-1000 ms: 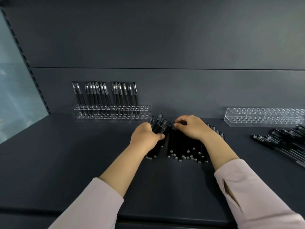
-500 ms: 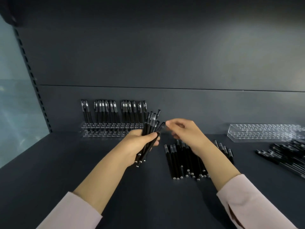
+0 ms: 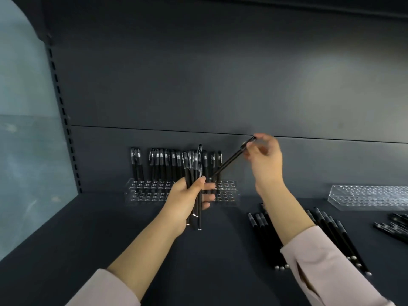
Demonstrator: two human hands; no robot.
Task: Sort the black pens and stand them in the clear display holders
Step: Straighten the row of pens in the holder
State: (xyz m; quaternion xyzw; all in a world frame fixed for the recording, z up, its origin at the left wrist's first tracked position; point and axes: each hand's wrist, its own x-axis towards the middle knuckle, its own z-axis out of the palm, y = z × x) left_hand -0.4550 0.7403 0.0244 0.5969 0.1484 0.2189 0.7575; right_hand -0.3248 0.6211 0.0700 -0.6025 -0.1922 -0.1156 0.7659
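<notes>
Left hand [image 3: 183,204]: bundle [image 3: 191,171], right hand [image 3: 267,164]: pen [image 3: 229,163]

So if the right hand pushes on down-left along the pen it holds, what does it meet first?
Its pen likely reaches the right end of the left holder, beside standing pens; the left hand with its bundle lies near that line, depth unclear.

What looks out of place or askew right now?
Nothing stands out. The standing pens in the left holder are upright, the right holder is empty, loose pens lie side by side. The left hand grips a bundle; the right hand pinches one pen.
</notes>
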